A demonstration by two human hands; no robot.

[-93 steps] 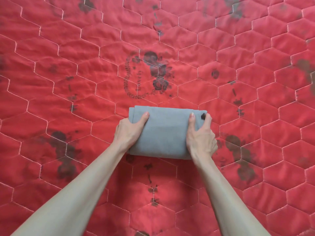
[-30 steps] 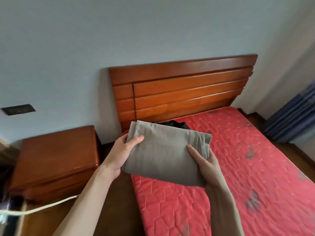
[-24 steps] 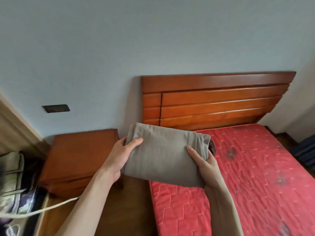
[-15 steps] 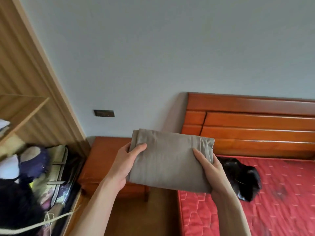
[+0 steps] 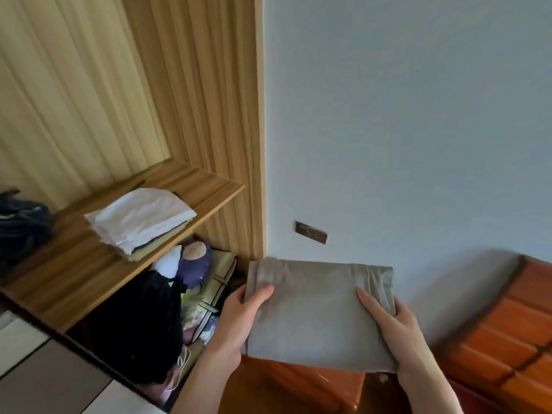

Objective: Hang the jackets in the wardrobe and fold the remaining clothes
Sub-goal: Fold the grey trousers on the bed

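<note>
The folded grey garment (image 5: pixel 319 315) is held in the air, just right of the wardrobe (image 5: pixel 209 100) side panel and above the orange-brown bedside cabinet (image 5: pixel 301 383). It is well apart from the wardrobe shelf (image 5: pixel 89 273), which lies up and to its left.

The main risk is probably the fold coming apart on the way to the shelf. The layered edge at the garment's right end looks loose, and a tilt or a slackened grip could let the layers slide open. The garment could also catch the shelf's front edge or the wardrobe panel, and set down carelessly it might push the folded white stack (image 5: pixel 140 219) askew.

The left hand (image 5: pixel 239 315) grips the garment's left edge, thumb on top. The right hand (image 5: pixel 391 321) holds the right end the same way. The garment spans the gap between them, roughly level, its near edge dipping slightly.
</note>
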